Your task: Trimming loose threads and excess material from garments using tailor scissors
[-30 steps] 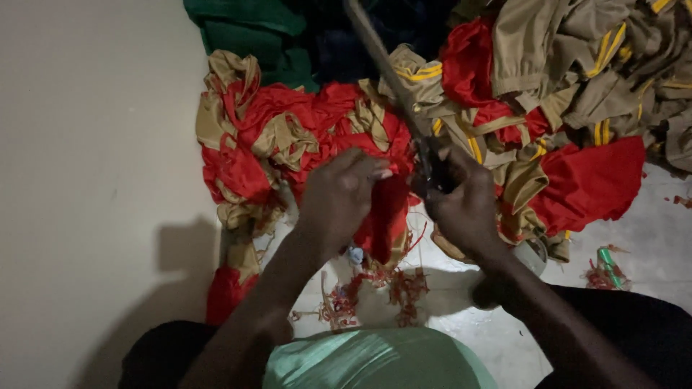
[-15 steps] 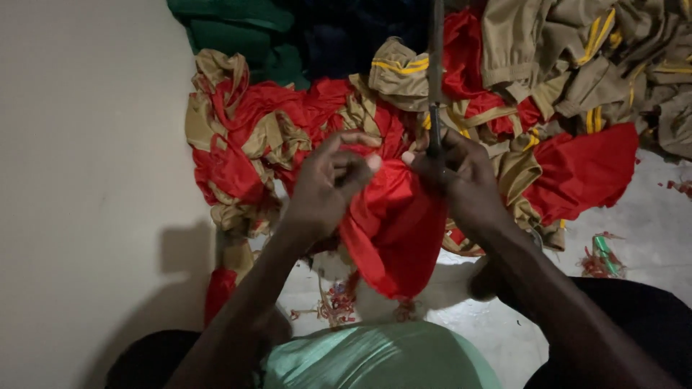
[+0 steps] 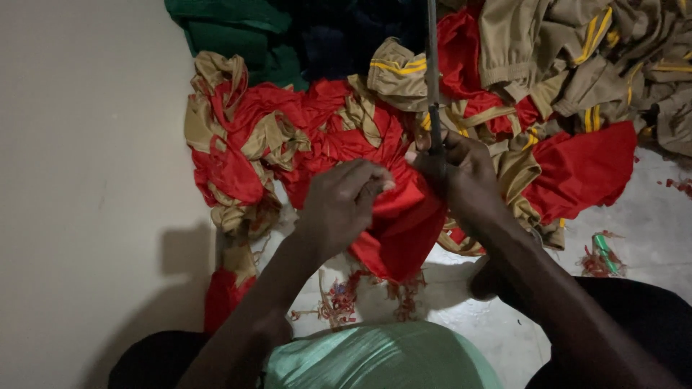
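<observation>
Red cloth (image 3: 404,223) bunched, hanging between hands; long dark scissors (image 3: 433,86) upright.

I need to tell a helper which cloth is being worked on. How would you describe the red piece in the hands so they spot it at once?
Start at the big heap of red and tan garments on the pale floor. At its near edge, the left hand and right hand pinch one red cloth. Unlike its neighbours, it is lifted and hangs down in a plain red fold.
</observation>
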